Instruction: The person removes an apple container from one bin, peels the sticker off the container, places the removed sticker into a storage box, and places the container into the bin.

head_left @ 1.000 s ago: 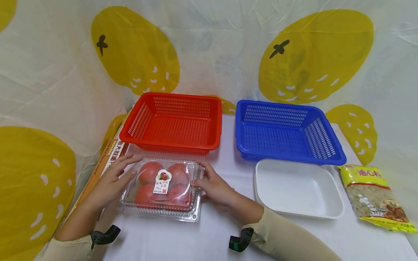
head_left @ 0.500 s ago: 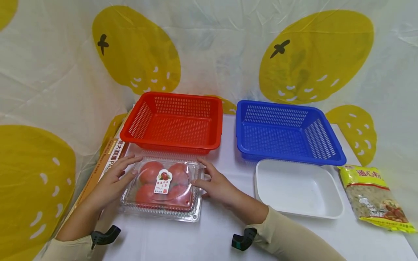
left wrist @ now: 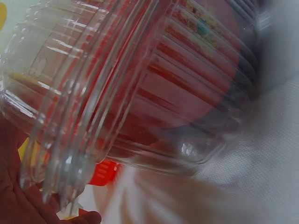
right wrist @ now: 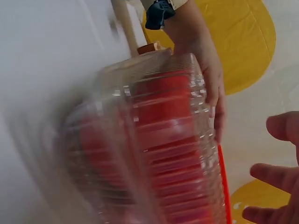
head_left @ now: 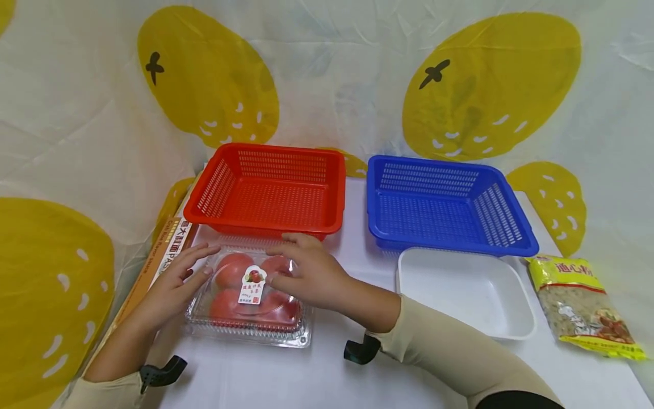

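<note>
A clear plastic clamshell box (head_left: pixel 301 335) with several red tomatoes (head_left: pixel 225 307) and a paper label (head_left: pixel 252 284) lies closed on the white cloth. At its left side is my left hand (head_left: pixel 176 284), fingers extended along the far left corner. In the left wrist view, this hand (left wrist: pixel 18 186) is right at the ridged lid edge. My right hand (head_left: pixel 319 275) reaches over the right part of the lid, thumb and fingers spread. The right wrist view shows fingers of my right hand (right wrist: pixel 280 179) apart from the box's ridged side, holding nothing.
Behind the box stands a red basket (head_left: pixel 265 230), with a blue basket (head_left: pixel 378 227) to its right. A white tray (head_left: pixel 460 295) sits in front of the blue one. A yellow-ended pasta bag (head_left: pixel 585 307) lies far right. Flat printed packages (head_left: pixel 163 250) line the left edge.
My right hand has left the box's right edge and moved left over the lid, its fingers opening out. The left hand and the box have stayed in place.
</note>
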The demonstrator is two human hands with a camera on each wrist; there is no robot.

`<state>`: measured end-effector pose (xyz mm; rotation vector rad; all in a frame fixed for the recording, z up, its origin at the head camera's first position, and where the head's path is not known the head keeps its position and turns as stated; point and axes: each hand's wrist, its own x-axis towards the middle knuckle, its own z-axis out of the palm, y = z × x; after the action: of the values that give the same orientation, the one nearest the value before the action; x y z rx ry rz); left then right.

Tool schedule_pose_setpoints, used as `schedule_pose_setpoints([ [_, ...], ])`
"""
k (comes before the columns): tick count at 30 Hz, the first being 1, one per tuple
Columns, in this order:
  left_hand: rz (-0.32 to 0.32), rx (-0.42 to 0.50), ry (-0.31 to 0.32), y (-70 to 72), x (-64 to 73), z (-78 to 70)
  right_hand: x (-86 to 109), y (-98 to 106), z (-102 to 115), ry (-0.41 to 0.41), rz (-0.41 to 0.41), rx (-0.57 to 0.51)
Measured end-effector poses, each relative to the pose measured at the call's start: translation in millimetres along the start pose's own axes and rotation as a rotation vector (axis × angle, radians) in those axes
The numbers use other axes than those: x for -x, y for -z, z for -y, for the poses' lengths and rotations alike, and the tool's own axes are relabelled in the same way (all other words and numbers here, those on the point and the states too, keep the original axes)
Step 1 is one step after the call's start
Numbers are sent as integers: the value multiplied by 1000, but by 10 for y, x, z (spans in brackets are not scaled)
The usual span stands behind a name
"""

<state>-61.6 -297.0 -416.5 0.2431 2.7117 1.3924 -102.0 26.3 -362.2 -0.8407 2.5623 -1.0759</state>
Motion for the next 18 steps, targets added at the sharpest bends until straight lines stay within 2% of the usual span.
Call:
schedule_pose_setpoints([
  [4, 4, 4, 1, -7, 13, 2, -122, -30, 111, 44, 125, 124],
  [8, 7, 15, -11, -11, 16, -5, -222, -54, 190, 72, 213, 219],
  [13, 7, 26, -13, -11, 11, -20, -311, -22, 292, 57, 268, 268],
  [18, 6, 28, -19, -21, 11, -20, -364, 7, 365, 54, 290, 334],
])
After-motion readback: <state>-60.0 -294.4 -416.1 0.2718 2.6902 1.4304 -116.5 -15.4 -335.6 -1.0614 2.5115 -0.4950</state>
